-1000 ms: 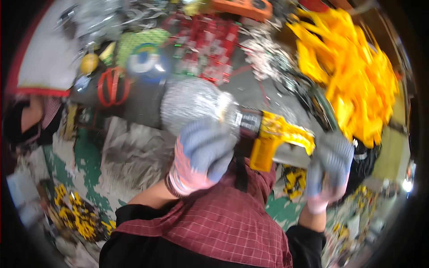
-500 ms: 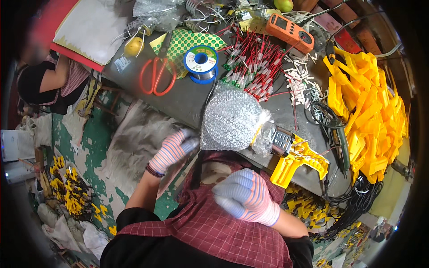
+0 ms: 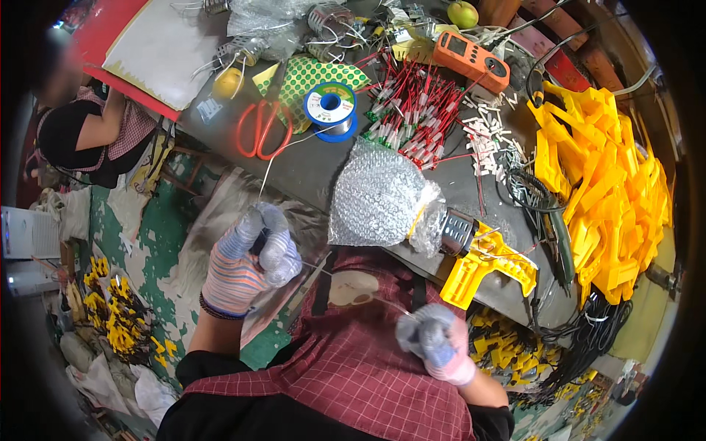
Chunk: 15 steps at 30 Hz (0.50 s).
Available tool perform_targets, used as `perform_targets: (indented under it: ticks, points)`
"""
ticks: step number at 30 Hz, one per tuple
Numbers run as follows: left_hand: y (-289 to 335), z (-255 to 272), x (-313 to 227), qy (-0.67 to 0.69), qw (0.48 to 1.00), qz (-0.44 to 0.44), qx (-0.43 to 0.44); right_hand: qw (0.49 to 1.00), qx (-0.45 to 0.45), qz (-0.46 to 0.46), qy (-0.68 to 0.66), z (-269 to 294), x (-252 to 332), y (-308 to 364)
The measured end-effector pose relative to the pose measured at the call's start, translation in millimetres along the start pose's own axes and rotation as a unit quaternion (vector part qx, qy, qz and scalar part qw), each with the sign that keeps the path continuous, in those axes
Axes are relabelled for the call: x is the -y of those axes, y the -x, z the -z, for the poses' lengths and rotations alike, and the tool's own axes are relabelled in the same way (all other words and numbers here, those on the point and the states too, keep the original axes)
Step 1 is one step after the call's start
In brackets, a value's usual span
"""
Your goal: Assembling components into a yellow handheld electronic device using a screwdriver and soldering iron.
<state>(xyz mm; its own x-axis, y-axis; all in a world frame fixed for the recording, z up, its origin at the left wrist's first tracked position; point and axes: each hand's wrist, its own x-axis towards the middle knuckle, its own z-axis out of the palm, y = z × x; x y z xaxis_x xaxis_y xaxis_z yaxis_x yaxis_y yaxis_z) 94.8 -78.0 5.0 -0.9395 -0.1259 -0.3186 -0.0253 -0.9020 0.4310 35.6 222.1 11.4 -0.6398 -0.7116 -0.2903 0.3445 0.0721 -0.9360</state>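
Observation:
A strand of solder wire (image 3: 266, 175) runs off the blue-rimmed spool (image 3: 330, 104) down to my left hand (image 3: 254, 257), whose gloved fingers are closed around it. From there it stretches across my apron to my right hand (image 3: 435, 342), closed on the same wire. Both hands wear striped knit gloves and are held in front of the table edge. Close ahead, a bubble-wrapped bundle (image 3: 373, 195) lies on the table, joined to a dark slotted cylinder (image 3: 457, 231). That cylinder meets a yellow plastic handle shell (image 3: 485, 270) with thin wires in it.
Red-handled scissors (image 3: 261, 132) lie left of the spool. Red-wired parts (image 3: 419, 103), white sleeves (image 3: 489, 140) and an orange meter (image 3: 471, 60) are beyond. On the right are a dark soldering-iron-like tool (image 3: 560, 246) and piled yellow shells (image 3: 599, 184). Another person (image 3: 95, 128) sits far left.
Solder wire now spans from the spool through both hands. My left hand has closed and moved down and left; my right hand has shifted right and lower. The wrapped bundle stays put.

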Motion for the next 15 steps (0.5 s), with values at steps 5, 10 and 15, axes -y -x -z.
perform_targets:
  ticks: [5, 10, 15]
  points:
    - [-26.0, -26.9, -1.2, -0.103, 0.989, 0.034, 0.102, 0.984, -0.047, 0.123, 0.122, 0.2, 39.4, -14.8]
    - [-120.3, -97.7, -6.8, -0.277, 0.935, 0.040, 0.219, 0.982, -0.153, 0.103, -0.041, 13.3, 55.2, -19.8]
    - [-187.7, -146.9, -31.1, -0.317, 0.937, -0.032, 0.144, 0.975, -0.158, 0.142, -0.066, 10.3, 86.9, -59.6]
